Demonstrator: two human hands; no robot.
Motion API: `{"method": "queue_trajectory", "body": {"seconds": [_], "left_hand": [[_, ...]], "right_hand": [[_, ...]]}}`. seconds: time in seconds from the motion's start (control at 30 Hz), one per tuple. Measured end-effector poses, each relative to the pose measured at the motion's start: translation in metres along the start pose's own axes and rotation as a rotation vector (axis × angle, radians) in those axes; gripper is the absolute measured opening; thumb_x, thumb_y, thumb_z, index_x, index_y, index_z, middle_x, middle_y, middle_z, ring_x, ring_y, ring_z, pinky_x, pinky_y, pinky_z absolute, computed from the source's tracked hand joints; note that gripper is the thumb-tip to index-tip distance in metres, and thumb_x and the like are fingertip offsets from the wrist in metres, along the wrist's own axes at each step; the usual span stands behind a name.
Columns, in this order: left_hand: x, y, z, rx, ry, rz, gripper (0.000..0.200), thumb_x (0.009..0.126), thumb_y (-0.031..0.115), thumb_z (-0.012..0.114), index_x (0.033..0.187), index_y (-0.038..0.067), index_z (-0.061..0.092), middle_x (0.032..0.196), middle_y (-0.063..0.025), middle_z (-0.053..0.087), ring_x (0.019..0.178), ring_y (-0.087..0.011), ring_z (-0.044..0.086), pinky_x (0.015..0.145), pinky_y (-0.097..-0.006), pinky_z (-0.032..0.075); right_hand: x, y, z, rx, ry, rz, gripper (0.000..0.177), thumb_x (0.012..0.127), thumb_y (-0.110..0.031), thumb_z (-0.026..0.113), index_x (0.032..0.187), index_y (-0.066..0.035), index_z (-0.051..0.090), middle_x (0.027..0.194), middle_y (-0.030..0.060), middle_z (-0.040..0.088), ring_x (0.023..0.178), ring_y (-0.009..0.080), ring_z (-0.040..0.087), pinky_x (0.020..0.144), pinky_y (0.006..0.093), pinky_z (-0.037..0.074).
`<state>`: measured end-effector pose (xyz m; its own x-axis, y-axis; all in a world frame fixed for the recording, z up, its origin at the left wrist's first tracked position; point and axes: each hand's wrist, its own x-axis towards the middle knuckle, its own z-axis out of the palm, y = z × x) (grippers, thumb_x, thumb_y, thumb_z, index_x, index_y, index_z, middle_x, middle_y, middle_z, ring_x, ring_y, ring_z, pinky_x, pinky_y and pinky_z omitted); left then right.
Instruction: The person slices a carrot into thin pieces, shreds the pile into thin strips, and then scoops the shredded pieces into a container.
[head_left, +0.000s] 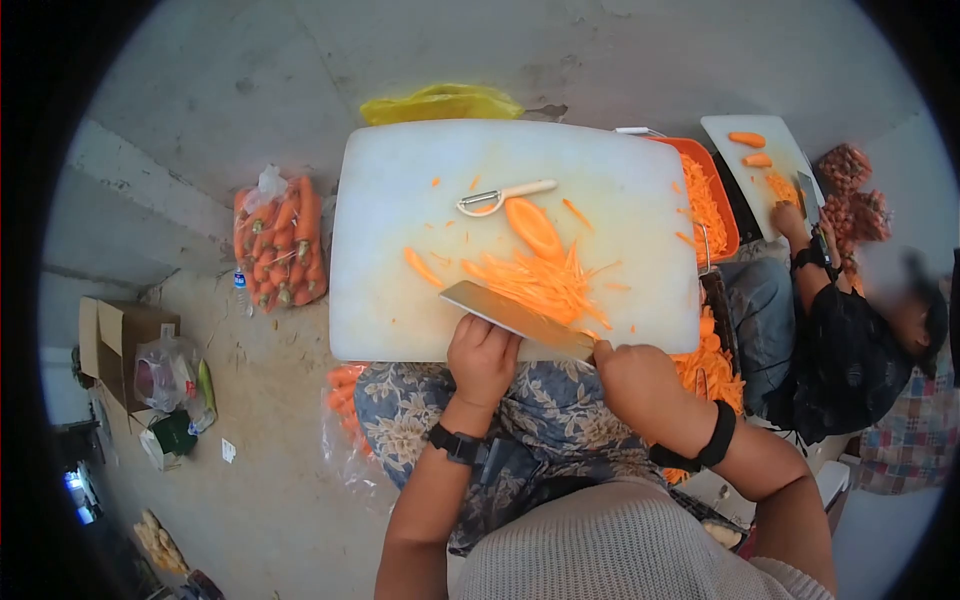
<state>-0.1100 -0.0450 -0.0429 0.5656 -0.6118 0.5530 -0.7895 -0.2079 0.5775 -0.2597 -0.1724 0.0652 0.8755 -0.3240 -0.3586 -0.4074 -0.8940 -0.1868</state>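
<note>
My right hand (640, 390) is wrapped round the handle of a broad-bladed kitchen knife (520, 322), near the front edge of a white cutting board (400, 200). The blade slants up to the left. My left hand (483, 360) has its fingers curled against the blade's near edge, and their tips are partly hidden by it. Just beyond the blade lies a loose heap of carrot shreds (530, 285). A long, flat-cut carrot piece (533, 230) rests against the heap. Farther back sits a peeler (525, 190) with a pale handle.
An orange basket (728, 215) of shredded carrot stands right of the board, with more shreds (712, 365) nearer me. At the far right a co-worker (850, 350) cuts carrots on another board (745, 135). Left are bagged carrots (280, 240), a bottle (242, 292) and a cardboard box (125, 340).
</note>
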Motion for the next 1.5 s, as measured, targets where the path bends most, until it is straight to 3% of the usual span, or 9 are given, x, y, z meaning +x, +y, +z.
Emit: {"method": "queue_trajectory", "body": {"seconds": [0.3, 0.67, 0.9, 1.0, 1.2, 1.27, 1.4, 1.47, 1.5], "left_hand": [[-0.007, -0.002, 0.002, 0.045, -0.062, -0.017, 0.017, 0.071, 0.01, 0.074, 0.086, 0.004, 0.067, 0.091, -0.0104, 0.062, 0.089, -0.0318, 0.059, 0.077, -0.0396, 0.049], [-0.005, -0.005, 0.004, 0.027, -0.011, 0.021, 0.022, 0.07, 0.007, 0.073, 0.091, 0.004, 0.068, 0.093, -0.0115, 0.062, 0.088, -0.034, 0.059, 0.076, -0.0412, 0.049], [-0.004, -0.002, 0.003, 0.027, -0.029, -0.01, 0.021, 0.07, 0.007, 0.073, 0.091, 0.004, 0.068, 0.092, -0.0108, 0.062, 0.086, -0.0338, 0.058, 0.074, -0.041, 0.049], [-0.001, -0.001, 0.0, 0.039, -0.077, -0.041, 0.021, 0.071, 0.007, 0.073, 0.09, 0.004, 0.068, 0.094, -0.0093, 0.063, 0.089, -0.0318, 0.059, 0.076, -0.0393, 0.05], [-0.002, 0.001, 0.001, 0.017, 0.004, -0.006, 0.02, 0.072, 0.009, 0.074, 0.09, 0.004, 0.068, 0.095, -0.0071, 0.065, 0.095, -0.0273, 0.061, 0.079, -0.0366, 0.051], [-0.002, -0.001, 0.001, 0.006, 0.023, -0.008, 0.019, 0.072, 0.01, 0.074, 0.088, 0.004, 0.068, 0.094, -0.0079, 0.064, 0.091, -0.0279, 0.061, 0.077, -0.0375, 0.051], [-0.008, -0.006, 0.004, 0.035, 0.006, -0.041, 0.018, 0.072, 0.011, 0.074, 0.087, 0.005, 0.067, 0.094, -0.0091, 0.064, 0.088, -0.0292, 0.061, 0.074, -0.0384, 0.05], [-0.006, -0.007, 0.005, 0.024, 0.009, -0.014, 0.019, 0.07, 0.011, 0.075, 0.086, 0.005, 0.067, 0.092, -0.01, 0.063, 0.084, -0.0304, 0.06, 0.072, -0.0391, 0.05], [-0.005, -0.008, 0.004, 0.024, 0.011, -0.016, 0.019, 0.07, 0.011, 0.075, 0.086, 0.005, 0.067, 0.092, -0.01, 0.063, 0.084, -0.0304, 0.06, 0.072, -0.0391, 0.05]], "right_hand": [[0.046, 0.001, 0.039, 0.143, 0.255, -0.123, 0.013, 0.071, -0.005, 0.061, 0.083, -0.001, 0.061, 0.066, 0.0183, 0.064, 0.062, 0.0332, 0.065, 0.058, 0.0417, 0.052], [0.011, -0.001, 0.014, 0.09, 0.196, -0.104, 0.011, 0.071, -0.004, 0.062, 0.081, 0.0, 0.06, 0.063, 0.0171, 0.062, 0.058, 0.0331, 0.064, 0.052, 0.042, 0.051], [0.031, -0.01, 0.01, 0.059, 0.068, -0.059, 0.009, 0.073, -0.005, 0.06, 0.081, 0.0, 0.06, 0.065, 0.0174, 0.063, 0.063, 0.0346, 0.065, 0.057, 0.0436, 0.052], [0.057, -0.006, 0.021, 0.068, 0.145, -0.141, 0.011, 0.077, -0.009, 0.061, 0.083, 0.0, 0.061, 0.066, 0.0186, 0.063, 0.065, 0.0357, 0.064, 0.059, 0.0437, 0.051], [0.054, 0.002, 0.035, 0.191, 0.232, -0.015, 0.016, 0.083, -0.017, 0.061, 0.084, -0.001, 0.062, 0.064, 0.0202, 0.062, 0.064, 0.0366, 0.064, 0.059, 0.0449, 0.051], [0.048, -0.005, 0.017, 0.131, 0.211, -0.077, 0.008, 0.071, -0.006, 0.06, 0.077, -0.001, 0.062, 0.067, 0.0214, 0.064, 0.064, 0.0357, 0.065, 0.058, 0.0437, 0.052], [0.027, -0.004, 0.007, 0.097, 0.235, -0.096, 0.007, 0.071, -0.004, 0.06, 0.076, -0.001, 0.062, 0.065, 0.021, 0.063, 0.062, 0.0356, 0.065, 0.057, 0.0438, 0.052], [0.019, 0.001, 0.01, 0.054, 0.241, -0.131, 0.017, 0.083, -0.016, 0.06, 0.076, -0.001, 0.06, 0.06, 0.0181, 0.06, 0.055, 0.0359, 0.062, 0.053, 0.0442, 0.05], [0.02, 0.001, 0.01, 0.052, 0.24, -0.132, 0.017, 0.083, -0.016, 0.06, 0.076, -0.001, 0.06, 0.06, 0.0181, 0.06, 0.055, 0.0359, 0.062, 0.053, 0.0442, 0.05]]}}
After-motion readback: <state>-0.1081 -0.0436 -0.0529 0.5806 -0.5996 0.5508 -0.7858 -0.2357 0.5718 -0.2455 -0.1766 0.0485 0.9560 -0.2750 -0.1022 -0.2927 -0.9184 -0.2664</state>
